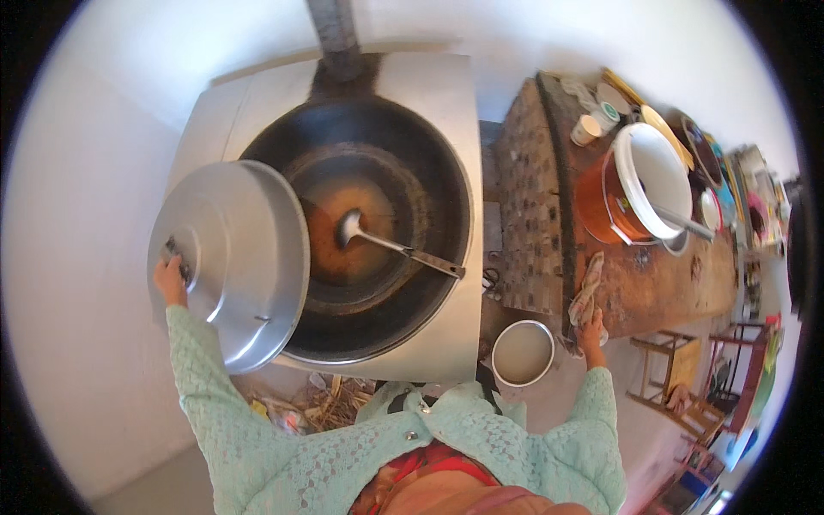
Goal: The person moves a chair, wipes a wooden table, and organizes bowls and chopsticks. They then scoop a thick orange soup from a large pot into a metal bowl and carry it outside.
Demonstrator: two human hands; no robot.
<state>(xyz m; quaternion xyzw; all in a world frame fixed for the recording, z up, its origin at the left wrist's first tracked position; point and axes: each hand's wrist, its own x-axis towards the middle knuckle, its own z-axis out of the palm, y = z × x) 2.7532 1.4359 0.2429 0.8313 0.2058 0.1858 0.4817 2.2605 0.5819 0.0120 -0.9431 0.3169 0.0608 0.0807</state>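
My left hand point(172, 276) is closed on the dark handle of a large silver metal pot lid point(245, 249). The lid covers the left part of a big black wok point(421, 172) set into a steel-topped stove point(266, 107). Brownish liquid lies in the wok's bottom, and a metal ladle point(378, 240) rests there with its handle on the right rim. On the right, my right hand point(592, 330) grips a crumpled, stained cloth point(588, 287) at the near corner of a brown table point(635, 296).
An orange bucket point(599, 197) with a white rim and cups point(586, 130) stand on the table. Below, a round metal basin point(523, 353) sits between stove and table. Dry stalks point(330, 403) lie before the stove. A wooden chair point(674, 373) stands at right.
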